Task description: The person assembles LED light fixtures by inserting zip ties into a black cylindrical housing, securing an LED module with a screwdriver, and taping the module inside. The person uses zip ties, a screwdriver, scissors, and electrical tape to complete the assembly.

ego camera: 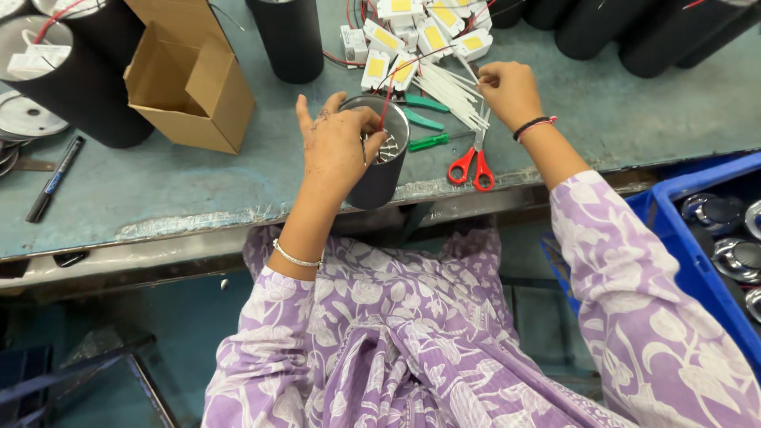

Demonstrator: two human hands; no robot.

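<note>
Surface: a worn grey-green workbench is filling the upper half of the view, its chipped near edge running left to right above the person's lap.
Near right: a blue crate is sitting beside the bench, holding round silver-rimmed parts.
Left hand: the left hand is wrapping around the rim of a black cylindrical housing, fingers curled closed on it, a thumb over the open mouth.
Housing: it is standing tilted at the bench's near edge, open end up, with a finned metal part showing inside.
Wire: a red wire is rising out of the housing and running far-right toward the other hand.
Right hand: the right hand is pinching closed on the wire's far end, just above a bundle of white cable ties.
Tools: red-handled scissors and green-handled tools are lying between the two hands.
Far middle: small white modules with yellow labels are lying piled, wired in red.
Far left: an open cardboard box, a black marker and more black cylinders are waiting.
Progress: judging by the loose wire and the untouched ties, the wiring of this housing seems to be under way, not finished; many cylinders and modules look still unassembled.
</note>
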